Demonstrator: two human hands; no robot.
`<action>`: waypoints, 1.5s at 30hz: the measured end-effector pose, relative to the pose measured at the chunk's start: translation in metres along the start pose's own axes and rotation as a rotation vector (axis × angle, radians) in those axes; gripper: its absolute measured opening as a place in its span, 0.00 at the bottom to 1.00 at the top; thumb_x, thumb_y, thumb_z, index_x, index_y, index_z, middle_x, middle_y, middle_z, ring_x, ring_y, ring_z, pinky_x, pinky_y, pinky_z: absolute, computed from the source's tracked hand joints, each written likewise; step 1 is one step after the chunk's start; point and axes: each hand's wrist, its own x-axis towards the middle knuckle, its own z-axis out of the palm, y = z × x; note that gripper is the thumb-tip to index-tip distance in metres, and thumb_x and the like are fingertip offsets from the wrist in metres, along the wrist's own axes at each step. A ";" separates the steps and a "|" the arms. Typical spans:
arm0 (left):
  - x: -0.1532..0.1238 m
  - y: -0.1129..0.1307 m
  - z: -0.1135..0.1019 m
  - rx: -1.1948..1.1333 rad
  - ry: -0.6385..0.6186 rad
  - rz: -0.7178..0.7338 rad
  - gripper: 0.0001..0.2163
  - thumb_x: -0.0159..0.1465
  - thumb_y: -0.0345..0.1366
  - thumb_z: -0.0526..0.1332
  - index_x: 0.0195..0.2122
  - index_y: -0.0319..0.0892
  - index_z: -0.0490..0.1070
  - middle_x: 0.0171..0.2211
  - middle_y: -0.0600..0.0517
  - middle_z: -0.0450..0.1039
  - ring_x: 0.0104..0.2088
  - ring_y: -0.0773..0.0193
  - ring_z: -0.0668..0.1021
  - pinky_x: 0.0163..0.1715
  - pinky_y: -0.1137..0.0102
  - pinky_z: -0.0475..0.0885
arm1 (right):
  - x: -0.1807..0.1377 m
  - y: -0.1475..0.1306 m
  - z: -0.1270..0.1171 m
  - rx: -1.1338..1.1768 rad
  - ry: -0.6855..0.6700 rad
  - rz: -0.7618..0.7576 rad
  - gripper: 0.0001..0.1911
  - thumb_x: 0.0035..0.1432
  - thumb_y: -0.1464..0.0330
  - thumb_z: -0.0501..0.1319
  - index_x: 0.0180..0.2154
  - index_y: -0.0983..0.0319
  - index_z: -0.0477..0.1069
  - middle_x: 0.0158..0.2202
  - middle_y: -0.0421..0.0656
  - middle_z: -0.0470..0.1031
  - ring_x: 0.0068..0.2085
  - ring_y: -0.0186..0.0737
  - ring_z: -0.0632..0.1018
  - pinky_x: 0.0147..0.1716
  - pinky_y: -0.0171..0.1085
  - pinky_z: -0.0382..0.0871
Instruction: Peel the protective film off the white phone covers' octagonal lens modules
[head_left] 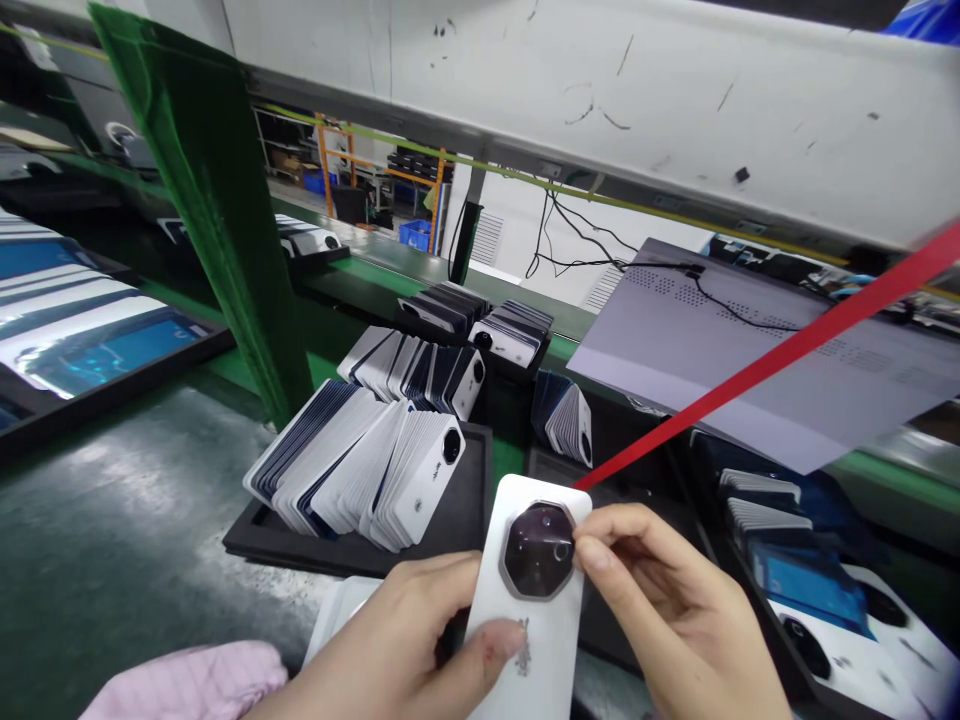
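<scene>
A: Where's the cover (534, 600)?
B: Low centre, gripped by the left hand (405, 650); the right hand (675, 610) pinches at its lens ring (540, 550).
A: And around it?
B: A black tray (465, 500) of stacked covers (360, 460) on a green bench (112, 520), shelving far behind

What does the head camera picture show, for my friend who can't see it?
Two bare hands hold a white phone back cover: the left hand grips it with a thumb on its face, and the right hand pinches at the edge of its dark camera ring. Behind, rows of similar white covers lean in a black tray on a green workbench.
</scene>
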 end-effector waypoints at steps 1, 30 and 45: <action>0.000 -0.001 0.000 0.000 -0.005 0.017 0.10 0.71 0.36 0.57 0.41 0.41 0.78 0.39 0.50 0.82 0.39 0.60 0.82 0.42 0.73 0.75 | 0.000 0.000 0.000 0.017 -0.003 0.007 0.09 0.65 0.58 0.63 0.34 0.54 0.75 0.30 0.37 0.75 0.33 0.37 0.79 0.34 0.32 0.74; -0.003 0.005 -0.002 0.107 0.006 -0.026 0.11 0.70 0.38 0.58 0.33 0.45 0.78 0.32 0.53 0.80 0.31 0.61 0.80 0.39 0.73 0.77 | -0.002 0.001 0.003 -0.148 0.055 -0.063 0.10 0.64 0.59 0.63 0.31 0.56 0.73 0.29 0.37 0.76 0.31 0.37 0.77 0.32 0.35 0.70; -0.026 0.006 0.000 0.120 0.076 -0.169 0.13 0.72 0.47 0.54 0.42 0.47 0.74 0.36 0.53 0.78 0.32 0.62 0.81 0.28 0.75 0.76 | -0.023 0.009 -0.011 0.074 -0.236 0.154 0.14 0.62 0.55 0.62 0.32 0.58 0.73 0.24 0.36 0.66 0.25 0.35 0.71 0.27 0.33 0.69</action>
